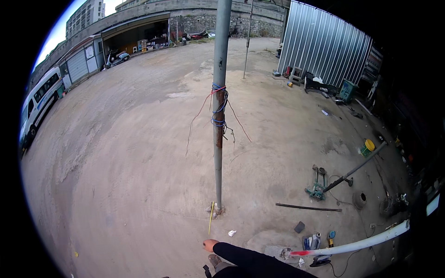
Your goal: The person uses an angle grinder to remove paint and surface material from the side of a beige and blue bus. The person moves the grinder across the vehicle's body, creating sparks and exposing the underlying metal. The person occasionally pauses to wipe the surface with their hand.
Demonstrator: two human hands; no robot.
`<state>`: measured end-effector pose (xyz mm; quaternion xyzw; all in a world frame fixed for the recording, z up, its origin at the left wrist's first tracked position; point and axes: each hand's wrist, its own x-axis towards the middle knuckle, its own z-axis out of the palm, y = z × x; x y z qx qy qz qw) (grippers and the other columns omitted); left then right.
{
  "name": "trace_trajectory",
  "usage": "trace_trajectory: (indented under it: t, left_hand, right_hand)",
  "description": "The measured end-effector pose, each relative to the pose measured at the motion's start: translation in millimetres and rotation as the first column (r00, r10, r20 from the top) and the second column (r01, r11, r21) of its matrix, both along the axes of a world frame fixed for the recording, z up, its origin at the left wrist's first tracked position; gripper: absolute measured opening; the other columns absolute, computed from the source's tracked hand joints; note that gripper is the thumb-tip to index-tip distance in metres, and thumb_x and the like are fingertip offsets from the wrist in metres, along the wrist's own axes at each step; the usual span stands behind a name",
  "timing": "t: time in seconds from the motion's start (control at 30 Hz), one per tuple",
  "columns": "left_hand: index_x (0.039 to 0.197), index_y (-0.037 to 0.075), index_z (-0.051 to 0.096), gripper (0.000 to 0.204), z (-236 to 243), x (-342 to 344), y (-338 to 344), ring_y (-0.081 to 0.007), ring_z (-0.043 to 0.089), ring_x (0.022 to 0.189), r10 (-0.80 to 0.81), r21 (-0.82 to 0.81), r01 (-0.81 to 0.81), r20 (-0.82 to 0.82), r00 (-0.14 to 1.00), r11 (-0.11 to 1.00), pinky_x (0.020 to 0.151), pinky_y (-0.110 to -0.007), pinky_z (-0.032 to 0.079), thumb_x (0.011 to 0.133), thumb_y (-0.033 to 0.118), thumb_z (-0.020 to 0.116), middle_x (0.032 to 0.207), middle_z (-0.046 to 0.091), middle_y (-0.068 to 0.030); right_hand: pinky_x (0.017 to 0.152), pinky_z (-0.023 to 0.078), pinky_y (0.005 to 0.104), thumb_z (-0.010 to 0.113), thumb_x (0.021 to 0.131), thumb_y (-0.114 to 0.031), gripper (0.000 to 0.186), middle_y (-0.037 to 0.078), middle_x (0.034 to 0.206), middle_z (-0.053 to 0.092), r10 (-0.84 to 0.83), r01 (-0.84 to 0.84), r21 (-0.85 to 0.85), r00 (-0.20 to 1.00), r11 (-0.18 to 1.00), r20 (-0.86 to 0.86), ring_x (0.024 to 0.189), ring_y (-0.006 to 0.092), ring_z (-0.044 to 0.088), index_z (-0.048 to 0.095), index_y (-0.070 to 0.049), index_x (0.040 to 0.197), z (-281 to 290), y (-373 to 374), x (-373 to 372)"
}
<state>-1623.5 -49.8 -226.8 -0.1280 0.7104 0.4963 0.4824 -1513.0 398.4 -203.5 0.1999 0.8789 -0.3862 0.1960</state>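
Note:
My right hand [210, 245], at the end of a black sleeve [250, 257], is low in the middle of the view with its fingers curled in. A thin yellow tape measure [211, 218] runs from the foot of a grey metal pole [218, 171] down to this hand; whatever part lies inside the fingers is hidden. The pole stands upright in the ground, with blue, red and black wires [218, 105] wrapped round it and loose ends hanging. Part of my shoe [214, 260] shows just below the hand. My left hand is not visible.
To the right lie a dark bar [308, 207], a green floor jack [318, 186] with a long handle, and a white pole with a red end [357, 243]. Power tools [331, 238] and a crumpled white scrap [232, 233] lie nearby. A white van [41, 99] stands far left.

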Motion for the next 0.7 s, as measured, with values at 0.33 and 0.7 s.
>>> trace_trajectory:
  t: [0.33,0.7]
  left_hand:
    - [0.142,0.009,0.052,0.061,-11,-195,170,-0.0331,0.063,0.113,-0.135,-0.161,0.131,-0.016,0.991,0.978,0.093,-0.054,0.051,0.094,0.041,0.071,0.128,0.063,-0.0193]
    - [0.139,0.008,0.053,0.058,-23,-542,381,-0.0333,0.064,0.108,-0.317,-0.138,0.312,-0.014,0.948,0.94,0.089,-0.054,0.052,0.095,0.04,0.07,0.123,0.065,-0.0192]
  right_hand:
    - [0.055,0.051,0.0363,0.06,0.099,-0.034,0.037,0.007,0.084,0.067,-0.31,0.339,-0.45,0.94,0.826,0.139,0.065,0.0171,0.067,0.067,-0.001,0.114,26,86,-187]
    - [0.089,0.052,0.0476,0.061,0.094,-0.034,0.039,0.02,0.108,0.073,0.042,-0.017,-0.075,0.941,0.997,0.336,0.103,0.0353,0.069,0.069,-0.004,0.118,-35,198,-385]
